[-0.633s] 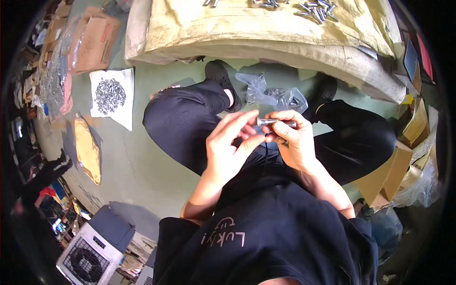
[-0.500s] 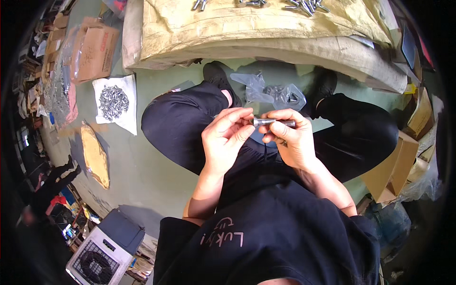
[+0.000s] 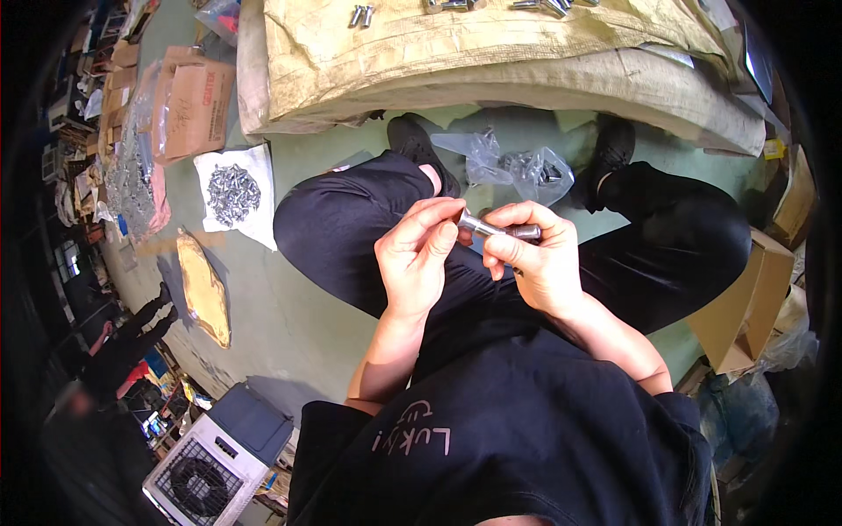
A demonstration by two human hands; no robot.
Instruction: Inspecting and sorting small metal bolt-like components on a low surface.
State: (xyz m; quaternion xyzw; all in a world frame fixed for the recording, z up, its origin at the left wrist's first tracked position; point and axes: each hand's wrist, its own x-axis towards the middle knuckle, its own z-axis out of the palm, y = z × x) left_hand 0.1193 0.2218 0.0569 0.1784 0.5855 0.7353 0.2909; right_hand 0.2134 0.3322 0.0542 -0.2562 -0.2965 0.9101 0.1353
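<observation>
A shiny metal bolt (image 3: 481, 227) lies across between my two hands, over my lap. My left hand (image 3: 414, 263) pinches its wider end between thumb and fingertips. Around the shank, my right hand (image 3: 545, 267) has its thumb and fingers closed, and the dark, rounded far end pokes out to the right. Part of the bolt is covered by my right fingers. Beyond my hands, between my feet, a clear plastic bag (image 3: 537, 175) with metal pieces inside rests on the floor.
A cloth-covered surface (image 3: 421, 79) ahead carries several loose bolts (image 3: 545, 7). To the left are a white sheet (image 3: 263, 230) heaped with small metal parts (image 3: 232, 195), a cardboard box (image 3: 191, 105), a yellowish bundle (image 3: 203, 289) and an air cooler (image 3: 210, 456). An open carton (image 3: 741, 307) stands right. Someone in dark clothes is far left.
The bolt has tilted, its right end now lower than its left. Both hands keep their hold on it. The whole view has shifted slightly, moving the surroundings rightward.
</observation>
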